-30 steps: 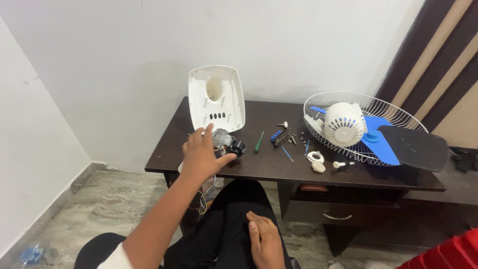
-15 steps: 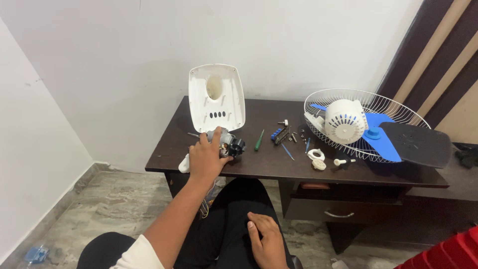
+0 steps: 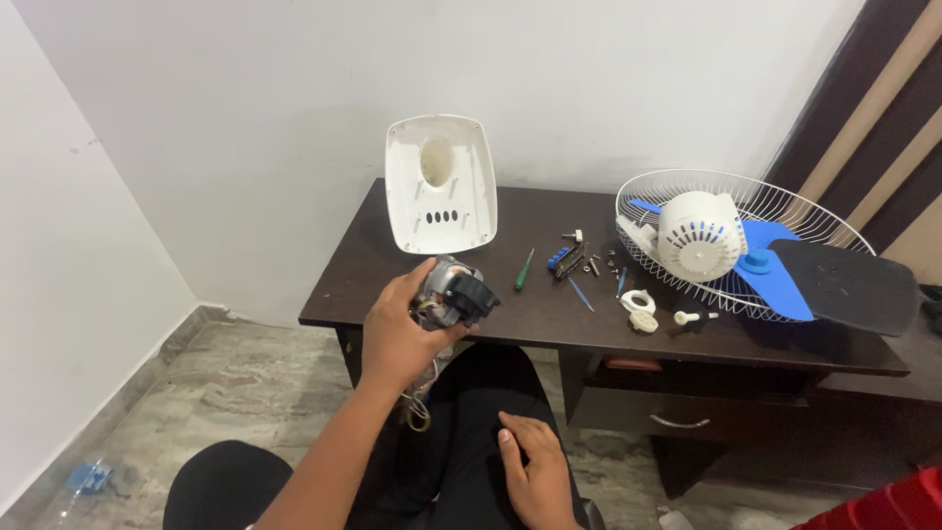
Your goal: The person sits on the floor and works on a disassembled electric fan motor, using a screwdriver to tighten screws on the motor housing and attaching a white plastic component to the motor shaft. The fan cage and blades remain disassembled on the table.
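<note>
My left hand (image 3: pixel 397 334) grips a small fan motor (image 3: pixel 453 296), metal and black, lifted just off the front left edge of the dark wooden desk (image 3: pixel 530 314). Thin wires (image 3: pixel 420 404) hang from it below my palm. My right hand (image 3: pixel 535 471) rests flat on my lap, holding nothing. A white plastic fan base cover (image 3: pixel 440 182) leans upright against the wall behind the motor.
A green screwdriver (image 3: pixel 524 269), a blue tool (image 3: pixel 561 257) and several screws lie mid-desk. White plastic caps (image 3: pixel 638 306) sit to the right. A wire fan guard (image 3: pixel 726 245) holds a white motor housing (image 3: pixel 699 236) and blue blades (image 3: pixel 770 270). A desk drawer (image 3: pixel 677 417) is below.
My left hand has closed around the motor and pulled it back from the desk toward me, with the wires now dangling. My right hand stays on my lap.
</note>
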